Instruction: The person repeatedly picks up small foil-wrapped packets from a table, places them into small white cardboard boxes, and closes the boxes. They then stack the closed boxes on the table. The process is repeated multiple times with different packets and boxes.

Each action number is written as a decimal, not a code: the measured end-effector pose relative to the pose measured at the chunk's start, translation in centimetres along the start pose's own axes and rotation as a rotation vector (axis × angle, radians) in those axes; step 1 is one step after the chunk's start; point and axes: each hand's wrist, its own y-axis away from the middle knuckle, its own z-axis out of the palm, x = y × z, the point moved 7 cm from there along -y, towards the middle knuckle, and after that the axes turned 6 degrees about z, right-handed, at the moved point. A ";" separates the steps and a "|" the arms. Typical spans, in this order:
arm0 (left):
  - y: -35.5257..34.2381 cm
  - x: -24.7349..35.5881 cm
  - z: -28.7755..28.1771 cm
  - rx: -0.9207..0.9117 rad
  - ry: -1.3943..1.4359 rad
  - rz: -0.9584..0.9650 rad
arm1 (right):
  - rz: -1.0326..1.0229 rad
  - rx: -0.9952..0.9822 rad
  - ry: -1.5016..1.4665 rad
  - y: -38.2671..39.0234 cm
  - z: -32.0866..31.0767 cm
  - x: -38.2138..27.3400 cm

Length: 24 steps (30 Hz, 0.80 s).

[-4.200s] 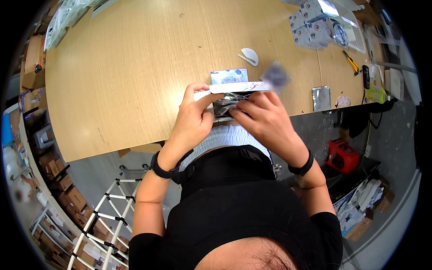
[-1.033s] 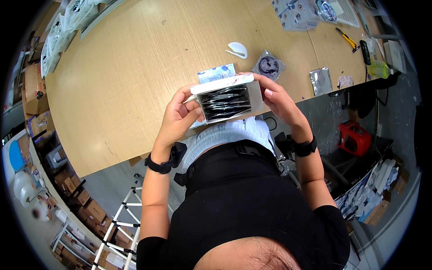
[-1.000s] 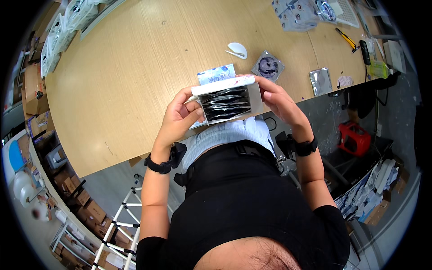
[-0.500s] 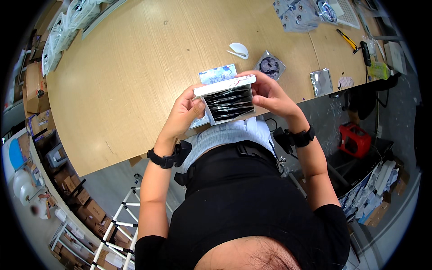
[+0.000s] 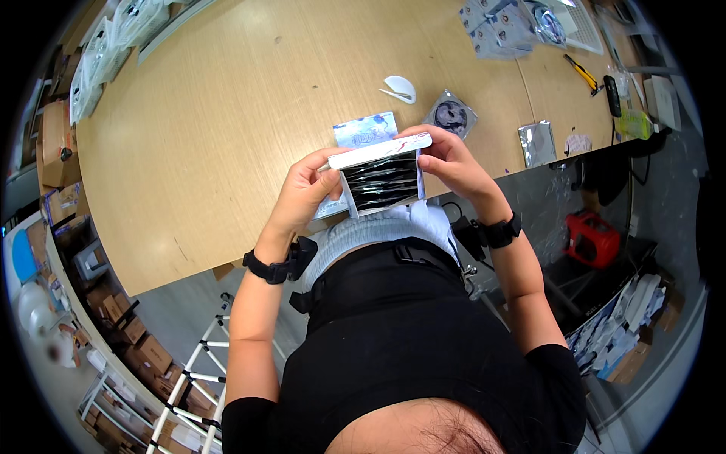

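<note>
My left hand (image 5: 306, 193) grips the left end of an open white printed carton (image 5: 378, 155), its thumb on the side. My right hand (image 5: 454, 166) grips the other end, thumb against the right wall and fingers along the top flap. Inside the carton several dark, shiny flat packets (image 5: 378, 183) stand packed in rows. Just beyond it lies a light-blue printed box (image 5: 364, 127); another blue printed piece (image 5: 330, 208) is partly hidden under my left hand. A dark round item in a clear square wrapper (image 5: 451, 115) lies to the back right.
Right of it are a silver pouch (image 5: 537, 144), a yellow cutter (image 5: 582, 72) and a black tool (image 5: 612, 96). A white small tool (image 5: 399, 89) lies farther back. Patterned boxes (image 5: 495, 26) stand at the back right, baskets (image 5: 94, 64) at the far left.
Since 4.2 seconds ago my fingers have left the carton's inside for its ends. In the last second my right thumb moved in against the right side, where the side flap no longer sticks out.
</note>
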 end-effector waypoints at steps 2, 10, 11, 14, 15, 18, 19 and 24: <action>0.1 0.8 0.2 -0.019 -0.157 0.074 | -0.006 0.012 0.006 0.0 -0.1 0.1; -0.2 3.0 0.6 -0.023 -0.344 0.116 | -0.047 -0.059 -0.104 -0.2 0.4 0.7; -0.4 2.9 0.4 0.003 -0.407 0.087 | 0.007 -0.062 -0.113 -0.3 0.5 0.8; -0.4 3.8 1.0 0.135 -0.562 0.132 | 0.051 -0.018 0.078 -0.4 1.5 -0.2; -0.3 4.2 1.1 0.178 -0.617 0.147 | 0.069 0.002 0.066 -0.5 1.6 -0.4; 0.5 4.6 2.0 0.287 -0.964 0.403 | -0.056 0.051 0.126 -0.8 1.7 -0.7; 0.8 4.5 2.5 0.313 -1.059 0.537 | -0.054 0.073 0.225 -0.6 1.5 -0.6; 0.5 4.7 2.9 0.149 -1.004 0.702 | -0.307 0.000 0.275 -0.1 2.1 -1.2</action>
